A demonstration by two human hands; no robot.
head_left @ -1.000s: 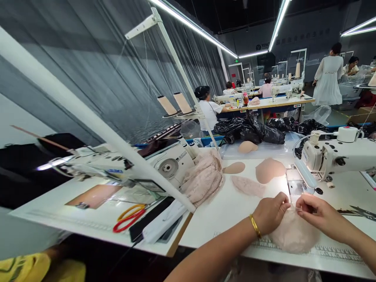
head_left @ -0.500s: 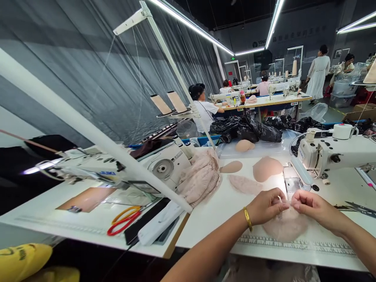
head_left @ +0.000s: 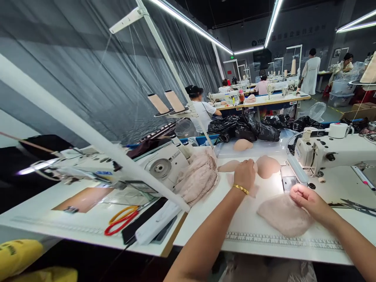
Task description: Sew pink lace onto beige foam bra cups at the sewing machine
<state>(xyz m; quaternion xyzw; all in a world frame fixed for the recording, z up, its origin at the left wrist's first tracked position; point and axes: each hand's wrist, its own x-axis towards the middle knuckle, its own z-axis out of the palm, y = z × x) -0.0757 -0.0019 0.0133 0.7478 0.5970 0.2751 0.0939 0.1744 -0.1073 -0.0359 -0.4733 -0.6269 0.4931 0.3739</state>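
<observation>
My right hand (head_left: 305,197) is closed at the upper edge of a pale pink lace-covered cup piece (head_left: 283,215) lying on the white table (head_left: 235,219). My left hand (head_left: 244,174), with a gold bangle on the wrist, is stretched forward and rests on a flat lace piece (head_left: 252,190) beside two beige foam cups (head_left: 267,166). Its fingers point away from me and curl over the fabric. A white sewing machine (head_left: 331,150) stands just right of both hands.
A heap of pink lace pieces (head_left: 199,176) leans against a second sewing machine (head_left: 123,168) at left. Red and yellow scissors (head_left: 122,221) lie near the front edge. Black bags (head_left: 249,127) are piled behind the table. Other people sit and stand at further tables.
My left hand let go of the lace cup piece and reached forward to the flat lace piece by the foam cups. My right hand stayed at the cup piece's edge.
</observation>
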